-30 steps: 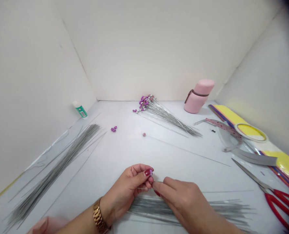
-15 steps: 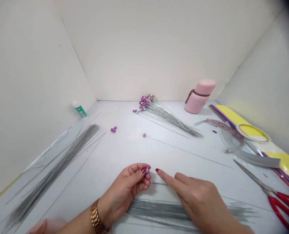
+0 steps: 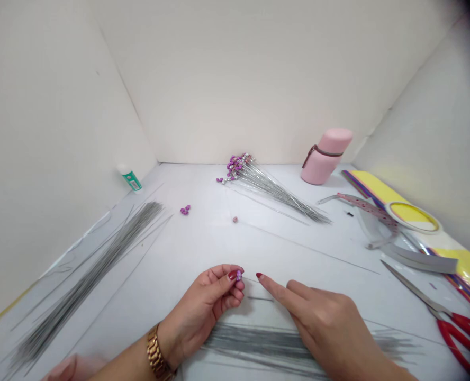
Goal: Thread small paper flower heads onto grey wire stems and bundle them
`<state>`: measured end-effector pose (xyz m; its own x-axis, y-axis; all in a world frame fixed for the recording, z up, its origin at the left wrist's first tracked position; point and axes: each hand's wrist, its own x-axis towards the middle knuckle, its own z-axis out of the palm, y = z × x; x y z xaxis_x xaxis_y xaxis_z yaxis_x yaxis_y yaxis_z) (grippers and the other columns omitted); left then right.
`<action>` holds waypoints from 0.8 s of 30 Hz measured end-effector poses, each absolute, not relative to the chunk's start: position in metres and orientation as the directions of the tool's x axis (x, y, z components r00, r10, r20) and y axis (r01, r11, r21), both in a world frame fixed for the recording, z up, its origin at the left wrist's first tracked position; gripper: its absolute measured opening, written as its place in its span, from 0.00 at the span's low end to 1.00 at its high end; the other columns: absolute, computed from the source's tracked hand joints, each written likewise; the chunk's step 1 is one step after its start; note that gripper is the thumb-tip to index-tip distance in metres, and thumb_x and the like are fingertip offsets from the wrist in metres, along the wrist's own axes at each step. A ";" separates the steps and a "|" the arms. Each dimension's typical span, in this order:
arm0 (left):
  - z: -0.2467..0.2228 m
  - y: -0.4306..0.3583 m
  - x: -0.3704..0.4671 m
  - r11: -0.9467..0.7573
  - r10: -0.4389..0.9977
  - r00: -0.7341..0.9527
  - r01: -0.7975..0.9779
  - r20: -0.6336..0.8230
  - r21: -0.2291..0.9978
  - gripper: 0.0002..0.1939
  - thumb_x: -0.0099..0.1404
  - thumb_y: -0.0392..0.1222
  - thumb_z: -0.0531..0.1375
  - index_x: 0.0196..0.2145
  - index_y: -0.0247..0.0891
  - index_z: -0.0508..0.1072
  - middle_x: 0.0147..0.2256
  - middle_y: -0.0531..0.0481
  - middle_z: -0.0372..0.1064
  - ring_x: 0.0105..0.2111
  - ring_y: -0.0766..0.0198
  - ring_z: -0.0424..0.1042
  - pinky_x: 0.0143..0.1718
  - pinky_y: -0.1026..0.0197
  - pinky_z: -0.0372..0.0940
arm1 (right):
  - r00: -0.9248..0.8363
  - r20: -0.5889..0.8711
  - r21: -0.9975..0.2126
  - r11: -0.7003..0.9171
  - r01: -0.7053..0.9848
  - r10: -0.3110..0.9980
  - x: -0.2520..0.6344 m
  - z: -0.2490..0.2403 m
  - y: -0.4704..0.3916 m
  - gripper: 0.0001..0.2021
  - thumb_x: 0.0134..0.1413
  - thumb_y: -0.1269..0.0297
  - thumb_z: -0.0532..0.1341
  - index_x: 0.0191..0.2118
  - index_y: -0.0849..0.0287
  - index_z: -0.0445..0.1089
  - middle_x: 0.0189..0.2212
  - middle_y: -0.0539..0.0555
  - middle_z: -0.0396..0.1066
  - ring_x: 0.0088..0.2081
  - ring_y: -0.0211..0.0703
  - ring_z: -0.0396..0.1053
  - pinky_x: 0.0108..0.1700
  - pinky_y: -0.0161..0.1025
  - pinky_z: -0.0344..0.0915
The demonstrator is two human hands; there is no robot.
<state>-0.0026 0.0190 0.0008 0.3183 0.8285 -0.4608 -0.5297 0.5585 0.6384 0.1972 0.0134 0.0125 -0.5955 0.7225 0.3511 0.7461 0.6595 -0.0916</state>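
"Look at the left hand (image 3: 203, 302): thumb and fingers pinch a small purple bud (image 3: 238, 275), just in front of the person, near side, middle."

"And the right hand (image 3: 324, 317)? A second ago its fingers were right up against the left ones!"

"Now it's apart, off to the right, index finger stretched out, the rest curled under. Can't tell from here whether they grip anything."

"There's a thin wire (image 3: 251, 280) running from the bud towards that fingertip, though."

"Yes, and I'd say that means the left pinch alone is steadying the bud now, with the right free of it."

"What's beneath them?"

"A bundle of grey wires (image 3: 259, 341), lying crosswise, partly behind the right hand."

"Farther out, a single pinkish bud (image 3: 235, 219) on its own wire, and loose purple buds (image 3: 184, 210) to its left."

"Beyond those, at the far side, a sheaf of budded stems (image 3: 274, 190). Red-handled scissors (image 3: 453, 338) sit near right, blades pointing away."

"And those haven't budged!"
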 end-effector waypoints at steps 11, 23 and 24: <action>0.000 0.020 -0.003 0.561 0.827 0.314 -0.528 -0.467 0.638 0.07 0.56 0.36 0.60 0.34 0.31 0.72 0.26 0.50 0.68 0.24 0.75 0.66 0.29 0.73 0.64 | -0.602 0.359 -0.079 0.666 0.742 0.713 0.198 0.012 0.013 0.22 0.51 0.78 0.46 0.49 0.56 0.64 0.17 0.46 0.64 0.15 0.32 0.62 0.17 0.29 0.54; 0.003 0.018 0.001 0.481 0.877 0.210 -0.395 -0.433 0.783 0.08 0.56 0.39 0.61 0.33 0.33 0.71 0.25 0.51 0.69 0.23 0.74 0.66 0.28 0.72 0.62 | -0.596 0.350 -0.066 0.654 0.754 0.723 0.197 0.011 0.013 0.22 0.50 0.79 0.46 0.48 0.55 0.65 0.18 0.46 0.64 0.16 0.32 0.63 0.18 0.31 0.51; 0.003 0.018 0.002 0.460 0.888 0.191 -0.354 -0.418 0.814 0.08 0.55 0.40 0.61 0.32 0.33 0.71 0.25 0.51 0.70 0.23 0.73 0.66 0.28 0.71 0.62 | -0.591 0.345 -0.080 0.650 0.756 0.729 0.196 0.010 0.012 0.22 0.51 0.79 0.46 0.48 0.55 0.64 0.18 0.46 0.64 0.17 0.32 0.63 0.19 0.31 0.51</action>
<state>0.0017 0.0178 0.0031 0.1914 0.8880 -0.4181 -0.3540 0.4597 0.8145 0.1962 0.0124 0.0105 -0.5911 0.7292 0.3448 0.7556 0.6502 -0.0797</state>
